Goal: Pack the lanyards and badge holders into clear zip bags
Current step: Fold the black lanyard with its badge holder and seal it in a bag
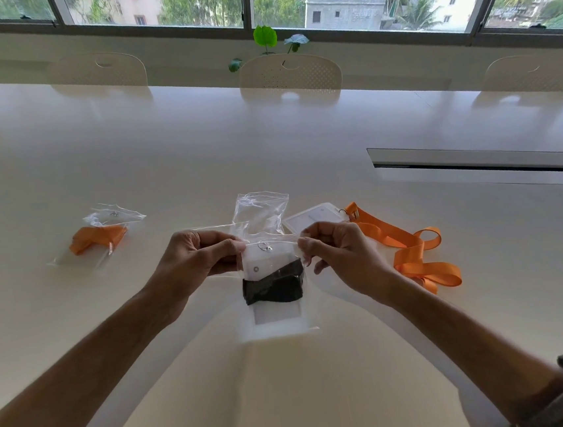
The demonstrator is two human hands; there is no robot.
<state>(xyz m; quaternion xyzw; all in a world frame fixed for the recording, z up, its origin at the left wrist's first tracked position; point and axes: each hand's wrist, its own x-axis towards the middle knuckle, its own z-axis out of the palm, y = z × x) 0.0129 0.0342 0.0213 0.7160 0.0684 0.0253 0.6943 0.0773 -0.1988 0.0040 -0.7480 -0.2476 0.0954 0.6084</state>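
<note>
Two hands pinch the top of a clear zip bag just above a glossy white worktop.

The left hand (191, 260) and right hand (341, 255) each have fingers clamped on an upper corner of the thin, crinkly plastic bag (278, 320), held at the centre of the view. Inside it sit a folded black lanyard (273, 284), a flat white badge holder (261, 267) and a small metal clip. At 12 o'clock from the held bag lies an empty zip bag (262, 210); at 2 o'clock a rectangular badge holder (311, 217) is joined to a loose, looping orange ribbon lanyard (411, 252). At 10 o'clock lies a packed bag (100, 236) with orange ribbon inside. The worktop (198, 145) is smooth and reflective.
</note>
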